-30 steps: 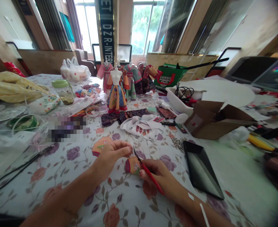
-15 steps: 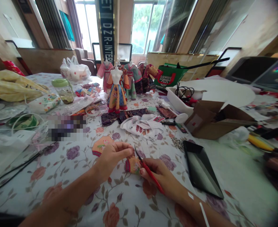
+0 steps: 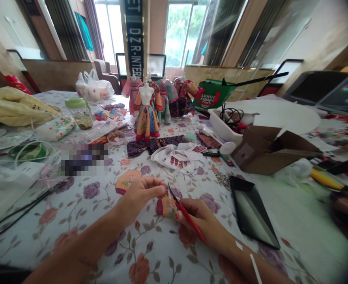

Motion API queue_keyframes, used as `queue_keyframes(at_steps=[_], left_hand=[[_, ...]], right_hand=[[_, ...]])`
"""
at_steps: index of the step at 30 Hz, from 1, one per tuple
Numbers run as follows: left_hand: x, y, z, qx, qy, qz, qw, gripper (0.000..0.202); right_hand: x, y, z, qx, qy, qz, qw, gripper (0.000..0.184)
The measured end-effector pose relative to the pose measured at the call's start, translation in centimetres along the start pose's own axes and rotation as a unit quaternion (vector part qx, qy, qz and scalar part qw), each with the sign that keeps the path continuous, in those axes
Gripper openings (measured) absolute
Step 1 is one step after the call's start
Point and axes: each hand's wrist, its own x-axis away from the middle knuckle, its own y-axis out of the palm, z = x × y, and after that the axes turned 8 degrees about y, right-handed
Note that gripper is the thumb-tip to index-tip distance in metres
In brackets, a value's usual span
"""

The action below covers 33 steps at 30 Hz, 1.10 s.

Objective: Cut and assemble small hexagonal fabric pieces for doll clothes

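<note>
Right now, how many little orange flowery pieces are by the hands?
2: one orange piece lies just beyond the left hand; the other piece is at the right hand. More could be hidden under the hands.

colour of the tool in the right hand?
Red handle, dark tip: that's the tool in the right hand, best seen in the head view.

Daylit window (image 3: 178, 35), dark curtain (image 3: 63, 31), lettered pillar (image 3: 135, 39), low tan partition (image 3: 58, 71), what looks like an armchair (image 3: 103, 70)
</note>
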Motion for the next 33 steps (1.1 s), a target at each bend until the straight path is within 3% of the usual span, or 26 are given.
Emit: queue_keyframes(at_steps=[16, 33], left_hand=[[-0.17, -0.49, 0.51, -0.032, -0.007, -0.033, 0.999, 0.013], [-0.26, -0.71, 0.44, -0.026, -0.026, -0.03, 0.999, 0.013]], right_hand=[[0.2, 0.23, -0.42, -0.006, 0.009, 0.005, 1.0, 0.035], [0.07, 0.29, -0.24, -0.012, 0.001, -0.002, 1.0, 0.035]])
